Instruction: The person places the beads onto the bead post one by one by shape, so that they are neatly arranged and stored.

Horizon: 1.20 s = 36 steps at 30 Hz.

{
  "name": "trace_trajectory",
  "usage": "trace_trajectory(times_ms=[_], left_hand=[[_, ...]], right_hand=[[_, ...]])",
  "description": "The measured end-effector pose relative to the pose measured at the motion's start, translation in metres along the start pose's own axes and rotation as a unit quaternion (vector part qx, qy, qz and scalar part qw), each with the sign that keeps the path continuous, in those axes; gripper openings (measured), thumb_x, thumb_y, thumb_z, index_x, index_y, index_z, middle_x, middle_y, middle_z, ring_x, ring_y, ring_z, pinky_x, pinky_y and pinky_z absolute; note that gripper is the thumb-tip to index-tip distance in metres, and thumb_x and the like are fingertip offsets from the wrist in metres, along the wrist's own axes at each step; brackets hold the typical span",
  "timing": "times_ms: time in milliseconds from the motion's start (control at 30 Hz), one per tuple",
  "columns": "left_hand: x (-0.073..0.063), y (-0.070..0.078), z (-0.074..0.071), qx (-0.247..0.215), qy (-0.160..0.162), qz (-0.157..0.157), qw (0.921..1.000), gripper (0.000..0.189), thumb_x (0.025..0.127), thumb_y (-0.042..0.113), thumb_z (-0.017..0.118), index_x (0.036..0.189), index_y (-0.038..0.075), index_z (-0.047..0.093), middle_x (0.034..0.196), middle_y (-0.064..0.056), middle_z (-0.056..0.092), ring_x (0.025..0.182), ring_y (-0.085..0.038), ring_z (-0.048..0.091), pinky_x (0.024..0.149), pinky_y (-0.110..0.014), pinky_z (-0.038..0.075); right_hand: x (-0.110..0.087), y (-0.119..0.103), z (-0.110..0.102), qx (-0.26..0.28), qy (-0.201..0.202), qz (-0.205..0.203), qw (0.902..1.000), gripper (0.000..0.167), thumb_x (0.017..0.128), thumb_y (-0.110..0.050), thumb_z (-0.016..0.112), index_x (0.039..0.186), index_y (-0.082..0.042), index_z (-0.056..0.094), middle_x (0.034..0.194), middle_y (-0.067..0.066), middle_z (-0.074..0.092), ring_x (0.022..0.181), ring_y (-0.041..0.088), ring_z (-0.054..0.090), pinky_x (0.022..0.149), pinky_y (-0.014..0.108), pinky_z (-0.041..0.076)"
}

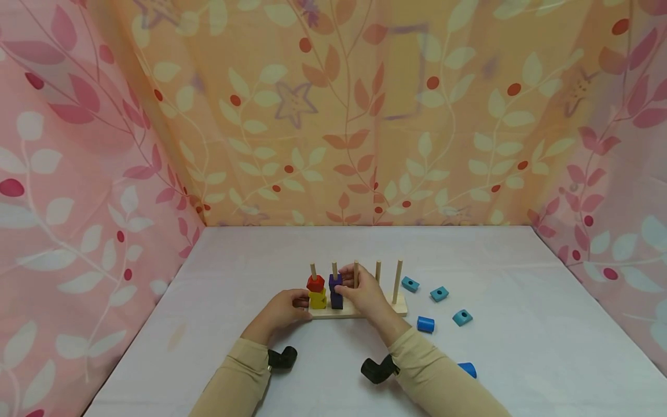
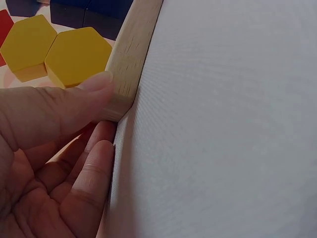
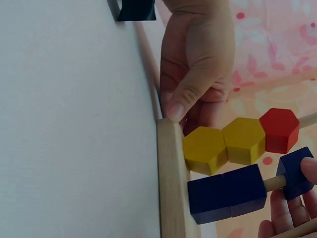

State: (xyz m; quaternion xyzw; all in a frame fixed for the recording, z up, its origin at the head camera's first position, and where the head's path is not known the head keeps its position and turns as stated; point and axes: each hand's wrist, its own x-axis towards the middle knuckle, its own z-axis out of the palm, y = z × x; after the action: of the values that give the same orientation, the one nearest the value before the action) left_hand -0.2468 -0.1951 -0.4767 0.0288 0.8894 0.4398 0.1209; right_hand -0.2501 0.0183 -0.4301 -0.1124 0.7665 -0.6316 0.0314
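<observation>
A pale wooden base [image 1: 333, 314] carries a row of upright pegs. My left hand [image 1: 283, 310] grips its left end, thumb [image 2: 94, 82] on the wood and fingers at the end face. Two yellow hexagonal blocks [image 3: 244, 141] and a red hexagonal block [image 3: 280, 130] are stacked on the leftmost peg. On the second peg sit two dark blue square blocks [image 3: 227, 194]. Above them, with a bit of bare peg between, my right hand [image 1: 369, 294] pinches another dark blue block [image 3: 293, 176] around the same peg. The other pegs carry no blocks.
Right of the base lie three teal blocks with holes, one of them nearest the base [image 1: 410, 284]. A blue cylinder [image 1: 425, 324] lies nearer, and another blue piece [image 1: 468, 369] is partly behind the right sleeve. Floral curtains [image 1: 333, 116] enclose the white table [image 1: 234, 255].
</observation>
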Motion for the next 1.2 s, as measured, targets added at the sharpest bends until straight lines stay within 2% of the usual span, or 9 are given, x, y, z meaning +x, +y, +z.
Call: trace_trajectory(times_ms=[167, 400, 500, 633, 733, 1000, 1200], left_hand=[[0.000, 0.001, 0.000, 0.001, 0.002, 0.005, 1.0000, 0.050, 0.071, 0.011, 0.077, 0.118, 0.006, 0.058, 0.101, -0.002, 0.064, 0.096, -0.018, 0.058, 0.091, -0.042, 0.044], [-0.001, 0.001, 0.000, 0.007, 0.002, 0.003, 1.0000, 0.051, 0.072, 0.012, 0.077, 0.119, 0.005, 0.057, 0.101, -0.002, 0.064, 0.096, -0.018, 0.058, 0.092, -0.041, 0.043], [-0.001, 0.001, 0.000, 0.005, 0.003, 0.001, 1.0000, 0.051, 0.072, 0.012, 0.077, 0.119, 0.005, 0.057, 0.100, -0.002, 0.064, 0.096, -0.017, 0.058, 0.092, -0.041, 0.043], [-0.001, 0.003, 0.000, 0.000, 0.003, 0.000, 1.0000, 0.050, 0.072, 0.011, 0.076, 0.118, 0.005, 0.058, 0.101, -0.002, 0.064, 0.096, -0.018, 0.058, 0.092, -0.042, 0.043], [-0.001, 0.002, 0.000, 0.004, 0.001, 0.007, 1.0000, 0.050, 0.072, 0.011, 0.076, 0.118, 0.005, 0.058, 0.101, -0.003, 0.064, 0.096, -0.018, 0.058, 0.092, -0.042, 0.043], [-0.001, 0.000, 0.000, 0.006, 0.000, 0.001, 1.0000, 0.049, 0.073, 0.011, 0.076, 0.118, 0.007, 0.058, 0.101, -0.001, 0.064, 0.096, -0.017, 0.057, 0.092, -0.042, 0.043], [-0.003, 0.003, 0.000, 0.005, -0.003, 0.013, 0.9999, 0.048, 0.073, 0.008, 0.075, 0.118, 0.006, 0.058, 0.102, -0.003, 0.063, 0.096, -0.018, 0.057, 0.090, -0.041, 0.045]], right_hand=[[-0.001, 0.006, 0.002, -0.010, 0.003, 0.018, 0.9998, 0.027, 0.080, -0.007, 0.069, 0.103, -0.005, 0.056, 0.098, 0.008, 0.060, 0.092, 0.021, 0.056, 0.088, 0.038, 0.045], [-0.002, 0.012, 0.002, -0.008, -0.007, 0.014, 0.9998, 0.027, 0.081, -0.006, 0.068, 0.104, -0.003, 0.055, 0.101, 0.011, 0.061, 0.101, 0.030, 0.055, 0.093, 0.046, 0.040], [-0.010, -0.002, 0.001, 0.000, -0.012, 0.012, 0.9998, 0.027, 0.082, -0.001, 0.065, 0.106, 0.001, 0.053, 0.103, 0.016, 0.059, 0.103, 0.034, 0.054, 0.094, 0.049, 0.038], [-0.010, -0.001, 0.001, 0.001, -0.013, 0.010, 0.9999, 0.032, 0.083, -0.003, 0.065, 0.112, 0.001, 0.052, 0.106, 0.016, 0.059, 0.106, 0.032, 0.055, 0.096, 0.048, 0.039], [-0.005, 0.013, -0.001, -0.004, -0.009, 0.009, 0.9999, 0.039, 0.082, -0.010, 0.067, 0.117, -0.004, 0.053, 0.110, 0.012, 0.060, 0.108, 0.029, 0.055, 0.096, 0.046, 0.039], [-0.020, 0.004, -0.013, 0.016, -0.017, -0.014, 0.9996, 0.048, 0.083, -0.009, 0.067, 0.127, -0.005, 0.049, 0.129, 0.013, 0.051, 0.123, 0.029, 0.044, 0.102, 0.042, 0.032], [-0.030, 0.001, -0.027, 0.034, -0.028, -0.016, 0.9989, 0.054, 0.083, -0.008, 0.066, 0.132, -0.004, 0.044, 0.133, 0.011, 0.048, 0.126, 0.026, 0.042, 0.103, 0.039, 0.030]])
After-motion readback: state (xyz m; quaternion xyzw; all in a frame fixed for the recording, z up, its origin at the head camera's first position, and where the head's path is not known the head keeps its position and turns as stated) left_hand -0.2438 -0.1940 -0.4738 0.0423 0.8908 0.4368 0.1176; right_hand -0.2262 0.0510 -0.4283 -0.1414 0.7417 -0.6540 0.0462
